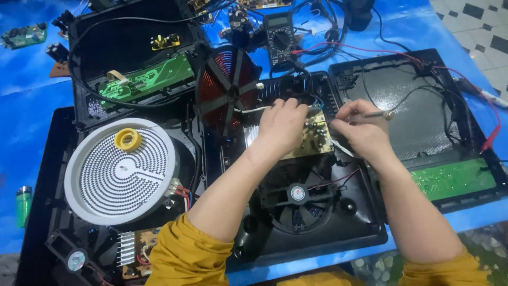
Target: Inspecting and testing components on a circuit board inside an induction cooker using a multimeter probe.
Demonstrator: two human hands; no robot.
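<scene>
My left hand [282, 126] rests on a yellowish circuit board [313, 139] inside an opened black induction cooker base [317, 233], fingers curled on the board's upper edge. My right hand [361, 131] pinches a thin metal tool [377, 114], a screwdriver or probe, its shaft lying sideways just right of the board. A copper coil disc [226, 90] stands tilted up to the left of my left hand. Below the board sits a black cooling fan [297, 195].
A white round heating plate [119, 172] with a yellow ring lies at left. Green circuit boards [148, 79] [452, 179] sit in open black lids. A multimeter [279, 37] with red and black leads is at the back. A green lighter [23, 204] lies at far left on the blue cover.
</scene>
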